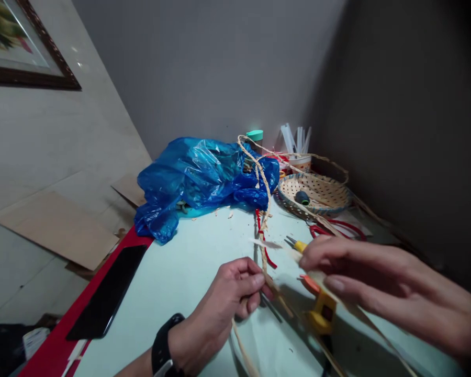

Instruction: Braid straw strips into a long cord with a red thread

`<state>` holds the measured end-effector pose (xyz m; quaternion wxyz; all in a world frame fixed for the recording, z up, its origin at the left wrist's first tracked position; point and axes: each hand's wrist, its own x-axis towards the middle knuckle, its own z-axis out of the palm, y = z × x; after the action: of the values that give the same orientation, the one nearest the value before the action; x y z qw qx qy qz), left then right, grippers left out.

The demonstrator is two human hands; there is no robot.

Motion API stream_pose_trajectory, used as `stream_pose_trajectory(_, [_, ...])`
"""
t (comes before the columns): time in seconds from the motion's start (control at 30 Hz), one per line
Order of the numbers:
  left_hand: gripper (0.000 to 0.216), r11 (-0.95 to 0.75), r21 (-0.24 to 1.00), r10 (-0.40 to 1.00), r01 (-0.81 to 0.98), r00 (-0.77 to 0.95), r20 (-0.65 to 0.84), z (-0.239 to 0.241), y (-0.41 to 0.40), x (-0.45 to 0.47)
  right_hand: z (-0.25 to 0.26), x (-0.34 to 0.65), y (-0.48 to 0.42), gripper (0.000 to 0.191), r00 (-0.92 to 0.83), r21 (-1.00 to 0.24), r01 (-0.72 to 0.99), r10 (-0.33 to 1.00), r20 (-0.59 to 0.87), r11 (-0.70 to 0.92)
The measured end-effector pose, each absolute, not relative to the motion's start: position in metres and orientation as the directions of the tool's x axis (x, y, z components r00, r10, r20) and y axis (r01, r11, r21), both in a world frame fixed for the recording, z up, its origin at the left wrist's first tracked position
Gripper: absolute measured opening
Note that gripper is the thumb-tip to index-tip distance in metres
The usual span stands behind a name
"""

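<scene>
My left hand [235, 290], with a black watch on its wrist, pinches the lower end of a braided straw cord [264, 243] between thumb and fingers. Loose strands fan out below the pinch. The braid runs up the table and loops at the back over a blue plastic bag. A red tie [258, 222] hangs along it. To the right, my right hand [377, 285] has its thumb and fingers closed around a pale flat straw strip [363, 317], slightly blurred. Beneath it lie a yellow tool [322, 310] and a yellow-handled pointed tool [299, 245], both partly hidden.
The blue plastic bag [204, 167] is bunched at the back. A woven basket [325, 191] holding a dark spool [301, 198] stands right of it, near red-handled scissors [347, 224]. A black phone [108, 293] lies at the left table edge. Behind are a cup [300, 164] and a green-lidded jar [255, 136].
</scene>
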<state>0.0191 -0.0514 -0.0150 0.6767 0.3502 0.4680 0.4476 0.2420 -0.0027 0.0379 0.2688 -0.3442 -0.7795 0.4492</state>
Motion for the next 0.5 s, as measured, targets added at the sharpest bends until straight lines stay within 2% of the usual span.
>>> stream_pose_trajectory(0.13, [0.012,0.379,0.862,0.925,-0.336,0.164,-0.343,-0.017,-0.051,0.018,0.019,0.240,-0.013,0.028,-0.665,-0.812,0.408,0.745,0.050,0.418])
stream_pose_trajectory(0.23, [0.011,0.378,0.855,0.926,-0.355,0.160,-0.342,-0.017,-0.050,0.018,0.012,0.237,-0.016,0.028,-0.635,-0.815,0.423,0.772,0.046,0.396])
stream_pose_trajectory(0.33, [0.008,0.361,0.862,0.932,-0.355,0.176,-0.318,-0.016,-0.051,0.018,0.014,0.231,-0.015,0.028,-0.674,-0.829,0.410,0.739,0.004,0.379])
stream_pose_trajectory(0.5, [0.014,0.359,0.870,0.931,-0.339,0.190,-0.311,-0.012,-0.052,0.018,0.001,0.233,-0.026,0.031,-0.620,-0.718,0.518,0.782,0.060,0.466])
